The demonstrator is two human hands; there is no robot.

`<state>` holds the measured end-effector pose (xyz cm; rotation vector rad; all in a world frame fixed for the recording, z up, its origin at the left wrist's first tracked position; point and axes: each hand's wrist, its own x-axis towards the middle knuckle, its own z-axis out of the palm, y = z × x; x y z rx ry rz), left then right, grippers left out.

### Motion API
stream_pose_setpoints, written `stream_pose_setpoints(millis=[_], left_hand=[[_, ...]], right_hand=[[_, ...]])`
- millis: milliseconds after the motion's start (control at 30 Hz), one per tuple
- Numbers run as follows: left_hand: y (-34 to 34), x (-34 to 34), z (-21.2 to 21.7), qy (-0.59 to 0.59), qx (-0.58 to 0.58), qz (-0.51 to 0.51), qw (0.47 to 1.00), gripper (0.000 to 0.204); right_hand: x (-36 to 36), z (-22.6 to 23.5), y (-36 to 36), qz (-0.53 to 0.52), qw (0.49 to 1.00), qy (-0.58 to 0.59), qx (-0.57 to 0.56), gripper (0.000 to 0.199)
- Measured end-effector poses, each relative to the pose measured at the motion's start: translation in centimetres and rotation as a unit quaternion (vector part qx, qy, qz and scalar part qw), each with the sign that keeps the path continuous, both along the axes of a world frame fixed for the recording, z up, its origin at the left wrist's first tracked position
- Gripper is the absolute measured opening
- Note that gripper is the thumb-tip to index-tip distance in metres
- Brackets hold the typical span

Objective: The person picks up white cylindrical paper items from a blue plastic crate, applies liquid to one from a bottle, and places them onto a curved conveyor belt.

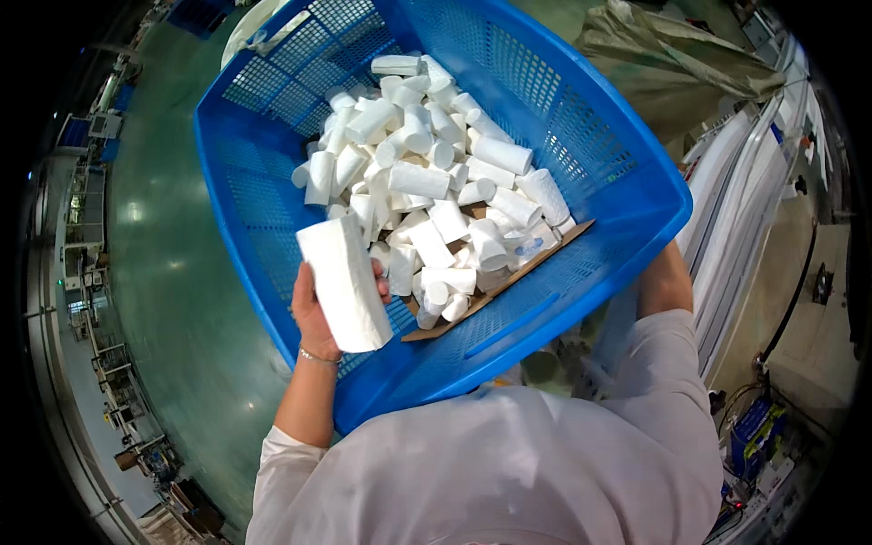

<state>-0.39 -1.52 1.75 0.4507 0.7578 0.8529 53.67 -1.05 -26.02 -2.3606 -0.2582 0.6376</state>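
Note:
My left hand (315, 322) is closed around a long white roll (345, 282), held up over the near left side of a big blue plastic basket (509, 345). The thumb shows on one side of the roll and fingertips on the other. Inside the basket lies a loose heap of white rolls (420, 182), many of them smaller than the one I hold. My right hand (668, 277) is at the outside of the basket's right wall; only its wrist end shows, and the rim hides the fingers.
A brown cardboard strip (545, 259) stands along the near inner wall of the basket. Beyond, at the upper right, hangs a crumpled beige cloth or sack (668, 59). Pale machine panels (745, 218) run along the right. Green floor (163, 245) stretches out on the left.

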Motion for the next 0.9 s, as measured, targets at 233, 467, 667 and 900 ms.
stream_pose_setpoints(millis=[233,467,667,900], left_hand=[[-0.1,-0.8,0.5,-0.244,-0.009,-0.084,0.966,0.068],[-1.9,-1.3,1.7,-0.378,0.007,-0.204,0.903,0.067],[-4.8,-1.5,2.3,-0.461,-0.073,-0.350,0.812,0.065],[-6.6,-3.4,3.7,-0.344,-0.072,-0.513,0.783,0.058]], right_hand=[[-6.4,26.3,0.7,-0.019,0.867,0.010,0.498,0.035],[-36.4,39.3,-8.6,0.663,0.611,-0.292,0.319,0.054],[-38.4,40.0,-9.3,0.609,0.642,-0.406,0.229,0.045],[-42.3,41.2,-15.9,0.496,0.837,0.042,0.228,0.043]])
